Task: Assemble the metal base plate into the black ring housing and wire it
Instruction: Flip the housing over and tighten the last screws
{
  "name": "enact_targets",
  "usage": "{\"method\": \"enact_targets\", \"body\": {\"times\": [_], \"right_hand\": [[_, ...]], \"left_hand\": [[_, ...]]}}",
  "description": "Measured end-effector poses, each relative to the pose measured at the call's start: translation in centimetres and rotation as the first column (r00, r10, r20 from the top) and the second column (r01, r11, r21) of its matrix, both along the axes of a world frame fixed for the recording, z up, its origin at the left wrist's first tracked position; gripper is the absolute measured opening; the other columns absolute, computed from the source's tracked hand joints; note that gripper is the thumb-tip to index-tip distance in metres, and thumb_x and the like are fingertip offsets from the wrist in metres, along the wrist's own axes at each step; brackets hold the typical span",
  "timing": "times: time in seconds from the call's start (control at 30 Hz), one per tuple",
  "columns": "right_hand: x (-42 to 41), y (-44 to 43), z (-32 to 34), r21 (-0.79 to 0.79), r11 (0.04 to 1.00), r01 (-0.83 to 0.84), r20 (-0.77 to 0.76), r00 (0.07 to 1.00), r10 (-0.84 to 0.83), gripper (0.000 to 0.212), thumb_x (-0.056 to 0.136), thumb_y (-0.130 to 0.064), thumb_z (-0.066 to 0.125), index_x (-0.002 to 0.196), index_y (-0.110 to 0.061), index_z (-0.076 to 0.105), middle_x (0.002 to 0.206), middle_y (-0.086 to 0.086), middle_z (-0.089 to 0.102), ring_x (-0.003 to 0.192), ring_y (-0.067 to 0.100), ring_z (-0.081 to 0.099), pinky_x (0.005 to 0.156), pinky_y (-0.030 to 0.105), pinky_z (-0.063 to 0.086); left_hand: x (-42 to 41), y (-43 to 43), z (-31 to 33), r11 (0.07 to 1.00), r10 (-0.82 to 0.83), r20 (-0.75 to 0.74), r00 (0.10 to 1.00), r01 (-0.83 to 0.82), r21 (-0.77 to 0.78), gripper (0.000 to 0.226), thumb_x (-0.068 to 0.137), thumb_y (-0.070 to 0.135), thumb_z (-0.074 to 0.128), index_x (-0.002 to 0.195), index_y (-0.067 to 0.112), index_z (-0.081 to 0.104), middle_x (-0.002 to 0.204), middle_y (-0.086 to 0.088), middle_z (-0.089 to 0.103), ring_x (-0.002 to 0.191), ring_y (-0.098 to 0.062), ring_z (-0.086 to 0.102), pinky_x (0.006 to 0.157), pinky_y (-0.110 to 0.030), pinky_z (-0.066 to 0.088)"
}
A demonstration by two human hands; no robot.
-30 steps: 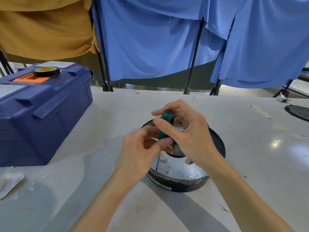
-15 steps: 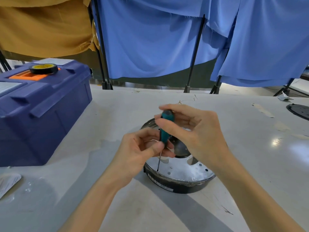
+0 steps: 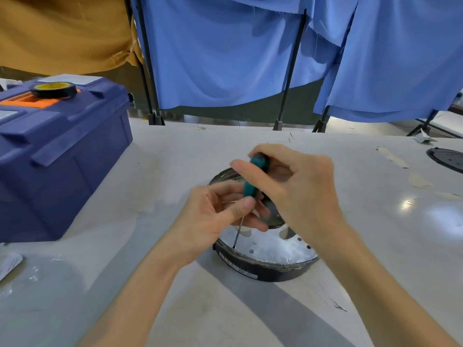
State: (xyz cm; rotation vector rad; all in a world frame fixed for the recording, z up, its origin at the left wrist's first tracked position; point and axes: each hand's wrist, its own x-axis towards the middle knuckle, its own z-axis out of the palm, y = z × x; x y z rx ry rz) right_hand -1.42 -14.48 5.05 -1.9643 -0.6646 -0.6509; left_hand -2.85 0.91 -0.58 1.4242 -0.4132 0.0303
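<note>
The metal base plate lies seated inside the black ring housing, which rests flat on the worktop directly beneath both hands. The right hand has its fingers and thumb curled round the teal handle of a slim screwdriver. The left hand pinches the lower end of that handle between thumb and fingers, where the thin shaft begins, and steadies it. The shaft slants down below the left hand, its tip meeting a small hole near the plate's rim on the side nearest the person. The plate looks like thin polished sheet metal: probably light, stiff enough to keep its shape, slick under a fingertip, and perhaps sharp at its punched holes and edge, so it is best pressed on its flat face or lifted by the rim. The housing looks like a rigid shallow ring, likely light enough to skid on the smooth worktop under a sideways push; its outer wall, under the right wrist, is the safest place to brace it. A narrow tip on a glossy plate could slip and scratch. Whether any wire is attached cannot be told. Well beyond the left hand stands a blue toolbox with a roll of tape on its lid.
</note>
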Motion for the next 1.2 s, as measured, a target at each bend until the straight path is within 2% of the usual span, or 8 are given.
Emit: {"method": "enact_targets", "body": {"times": [0.13, 0.33, 0.47, 0.57, 0.67, 0.93, 1.07, 1.2], "right_hand": [[0.3, -0.6, 0.9, 0.141, 0.874, -0.465, -0.299, 0.822, 0.485, 0.031, 0.093, -0.011, 0.065, 0.124, -0.012, 0.066, 0.110, 0.002, 0.074, 0.100, 0.020, 0.072, 0.089, 0.038, 0.058], [-0.3, 1.2, -0.4, 0.038, 0.996, -0.079, 0.017, 0.997, 0.079, 0.025, 0.080, -0.028, 0.080, 0.082, -0.006, 0.070, 0.063, 0.008, 0.065, 0.058, 0.024, 0.064, 0.062, 0.035, 0.055], [-0.4, 1.7, -0.5, -0.018, 0.978, 0.206, 0.226, 0.954, -0.197, 0.036, 0.076, -0.040, 0.080, 0.078, -0.004, 0.071, 0.057, 0.004, 0.061, 0.050, 0.021, 0.055, 0.058, 0.031, 0.048], [0.0, 0.7, 0.2, 0.078, 0.954, -0.290, -0.221, 0.928, 0.301, 0.031, 0.086, -0.028, 0.073, 0.113, -0.012, 0.071, 0.092, 0.001, 0.075, 0.079, 0.013, 0.072, 0.079, 0.032, 0.059], [0.4, 0.2, 0.2, 0.179, 0.854, -0.489, -0.301, 0.799, 0.521, 0.030, 0.092, -0.011, 0.067, 0.121, -0.009, 0.065, 0.108, 0.005, 0.074, 0.097, 0.015, 0.073, 0.088, 0.035, 0.058], [0.1, 2.1, -1.6, 0.138, 0.990, -0.016, -0.044, 0.999, 0.022, 0.019, 0.086, -0.021, 0.076, 0.081, -0.008, 0.063, 0.059, 0.012, 0.058, 0.056, 0.033, 0.061, 0.055, 0.044, 0.051], [-0.5, 3.0, -2.3, 0.103, 0.956, 0.273, 0.206, 0.935, -0.289, 0.023, 0.084, -0.027, 0.076, 0.083, -0.006, 0.068, 0.051, 0.002, 0.053, 0.045, 0.023, 0.049, 0.051, 0.036, 0.047], [-0.1, 2.0, -1.0, 0.077, 0.996, 0.052, -0.047, 0.998, -0.048, 0.031, 0.079, -0.037, 0.080, 0.095, -0.011, 0.073, 0.066, -0.001, 0.068, 0.060, 0.018, 0.065, 0.064, 0.039, 0.057]], "left_hand": [[0.1, 1.0, 0.0, 0.995, -0.091, -0.017, 0.996, 0.090, -0.047, 0.030, 0.090, 0.030, 0.059, 0.107, 0.010, 0.074, 0.103, -0.016, 0.074, 0.093, -0.036, 0.072, 0.082, -0.040, 0.058], [0.1, 0.3, -0.4, 0.996, -0.015, -0.003, 1.000, 0.015, -0.086, 0.024, 0.079, 0.014, 0.074, 0.102, 0.008, 0.074, 0.096, -0.015, 0.075, 0.088, -0.032, 0.074, 0.078, -0.041, 0.060], [-0.2, -0.1, -0.1, 0.999, -0.037, 0.007, 0.999, 0.037, -0.003, 0.020, 0.086, 0.028, 0.065, 0.102, 0.022, 0.077, 0.094, -0.005, 0.077, 0.088, -0.025, 0.075, 0.079, -0.033, 0.060], [-0.4, 0.7, 0.1, 0.997, -0.053, -0.026, 0.998, 0.051, -0.055, 0.026, 0.089, 0.030, 0.062, 0.107, 0.016, 0.076, 0.103, -0.009, 0.075, 0.097, -0.029, 0.073, 0.082, -0.029, 0.058], [-0.5, 1.3, -0.2, 0.996, -0.057, -0.037, 0.998, 0.054, -0.072, 0.031, 0.088, 0.029, 0.062, 0.108, 0.008, 0.074, 0.107, -0.016, 0.073, 0.100, -0.035, 0.071, 0.085, -0.033, 0.057], [-0.9, 0.7, -1.4, 0.980, 0.157, -0.040, 0.987, -0.161, -0.120, 0.018, 0.076, 0.005, 0.070, 0.094, 0.003, 0.072, 0.085, -0.016, 0.076, 0.079, -0.031, 0.075, 0.071, -0.027, 0.059], [-1.1, -0.3, -0.7, 0.991, 0.130, -0.008, 0.991, -0.130, -0.002, 0.039, 0.056, 0.005, 0.083, 0.092, 0.018, 0.076, 0.076, -0.009, 0.075, 0.071, -0.021, 0.074, 0.067, -0.021, 0.057], [-1.1, -1.5, -0.7, 0.979, 0.205, 0.016, 0.979, -0.205, -0.021, 0.012, 0.076, 0.025, 0.073, 0.088, 0.025, 0.076, 0.074, -0.010, 0.075, 0.064, -0.025, 0.073, 0.063, -0.023, 0.058]]}}
